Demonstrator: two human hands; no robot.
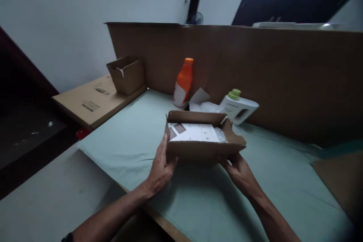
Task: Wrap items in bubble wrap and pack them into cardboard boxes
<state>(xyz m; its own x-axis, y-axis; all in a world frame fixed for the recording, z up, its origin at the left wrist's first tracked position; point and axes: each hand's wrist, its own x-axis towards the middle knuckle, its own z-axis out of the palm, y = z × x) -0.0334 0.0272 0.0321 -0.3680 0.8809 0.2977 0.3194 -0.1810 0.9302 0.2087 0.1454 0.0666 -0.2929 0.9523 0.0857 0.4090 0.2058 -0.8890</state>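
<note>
Between my two hands is an open cardboard box (195, 151), held up over the cloth-covered table and tilted so its inside shows. My left hand (163, 164) grips its left end, with the thumb on the front face. At the lower right corner, my right hand (236, 168) holds the box from below, and some of its fingers are hidden under it. Inside the box lies a white printed card or flat pack (195, 133). Clear plastic (219, 135) sits at the right end of the contents.
An orange bottle (184, 81) and a white jug with a green cap (236, 106) stand behind the box, with white wrapping (202, 104) between them. A cardboard panel (269, 68) walls off the back. Farther left, another box (129, 75) rests on a flat carton (90, 100).
</note>
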